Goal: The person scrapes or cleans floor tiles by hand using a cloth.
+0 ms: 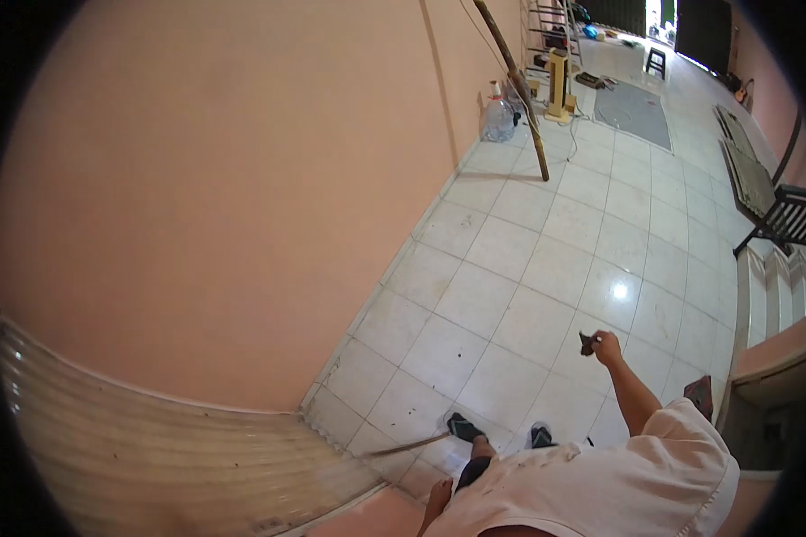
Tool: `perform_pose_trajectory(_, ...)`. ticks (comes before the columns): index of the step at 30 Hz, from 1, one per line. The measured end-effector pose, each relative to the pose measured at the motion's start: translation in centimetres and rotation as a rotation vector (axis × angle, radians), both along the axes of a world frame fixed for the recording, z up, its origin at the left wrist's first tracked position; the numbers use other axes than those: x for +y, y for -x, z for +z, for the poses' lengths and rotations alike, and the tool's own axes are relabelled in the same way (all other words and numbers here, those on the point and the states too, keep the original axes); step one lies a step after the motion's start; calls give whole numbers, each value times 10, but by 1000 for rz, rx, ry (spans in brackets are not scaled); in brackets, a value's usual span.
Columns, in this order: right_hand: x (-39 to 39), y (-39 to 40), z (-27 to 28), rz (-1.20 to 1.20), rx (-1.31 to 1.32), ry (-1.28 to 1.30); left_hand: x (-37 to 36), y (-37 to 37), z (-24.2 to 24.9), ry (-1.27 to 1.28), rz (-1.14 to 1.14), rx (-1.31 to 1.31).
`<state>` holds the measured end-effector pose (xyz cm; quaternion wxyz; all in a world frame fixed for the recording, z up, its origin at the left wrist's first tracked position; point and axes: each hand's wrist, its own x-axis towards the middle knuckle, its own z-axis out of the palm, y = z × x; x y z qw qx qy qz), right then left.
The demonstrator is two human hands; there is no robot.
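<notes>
My right hand [607, 346] is held out over the tiled floor [546, 259], its fingers closed on a small dark brown object [587, 344] that I cannot identify. Low in the view, my left hand [441, 494] hangs beside my leg, its fingers curled; what it holds, if anything, is hidden. A thin brown strip [407, 446] runs along the floor from near my foot toward a translucent corrugated sheet [197, 465].
A pole [539, 148] leans near the pink wall [224, 197], by a plastic bottle [499, 121] and a yellow tower-shaped device [558, 85]. Farther off are a ladder [575, 38] and stool [655, 63]. At right stand a dark chair [790, 215] and steps [766, 295].
</notes>
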<state>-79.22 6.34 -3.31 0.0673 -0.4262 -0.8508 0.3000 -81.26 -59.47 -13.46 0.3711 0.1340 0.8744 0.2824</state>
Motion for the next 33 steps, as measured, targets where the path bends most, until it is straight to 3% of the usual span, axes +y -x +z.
perform_pose_trajectory(3, -39, 29, 13, -14, -9, 54, -35, 18, -6, -28, 9, 121)
perform_pose_trajectory(4, -56, 31, 12, -36, 5, 133, -5, 61, -24, 108, 198, 64)
perform_pose_trajectory(5, -71, 28, 4, -57, 14, 215, -13, 77, -21, 61, -203, 345)
perform_pose_trajectory(6, -86, 22, -11, -33, -1, 201, -23, 95, 6, 76, 161, -8)
perform_pose_trajectory(7, -104, 18, -22, -13, -6, 189, -35, 114, -10, 46, 311, -197)
perform_pose_trajectory(8, -123, 17, -15, -87, -80, 339, -38, 132, 5, -10, 273, -40)
perform_pose_trajectory(9, -136, 17, -6, -161, -146, 487, -33, 152, 18, -9, 259, -44)
perform_pose_trajectory(10, -149, 11, -12, -160, -134, 405, -32, 167, 23, 1, 351, -32)
perform_pose_trajectory(11, -154, -4, -55, -178, -129, 402, -32, 182, 27, 11, 441, -20)
perform_pose_trajectory(13, -165, -8, -43, -118, -191, 304, -32, 210, 28, 31, 399, 73)
perform_pose_trajectory(15, -156, 4, -25, -177, -267, 438, -39, 232, 18, 54, 370, 172)
perform_pose_trajectory(16, -147, 16, -18, -225, -342, 568, -40, 241, 2, 14, 474, 109)
perform_pose_trajectory(21, -93, 79, -49, 5, -435, 364, 7, 241, 6, -1, 705, 7)
perform_pose_trajectory(23, -68, 109, -61, 77, -400, 333, 27, 225, 17, -186, 729, -139)
perform_pose_trajectory(24, -63, 123, -52, 15, -377, 358, 25, 219, 25, -173, 729, -134)
perform_pose_trajectory(26, -43, 161, -25, -45, -228, 333, 56, 238, 20, 35, 356, -355)
perform_pose_trajectory(29, -22, 193, -12, -92, -156, 314, 98, 292, 16, -35, 256, -319)
perform_pose_trajectory(33, -14, 195, -24, -157, -154, 266, 97, 321, 40, -64, 122, -344)
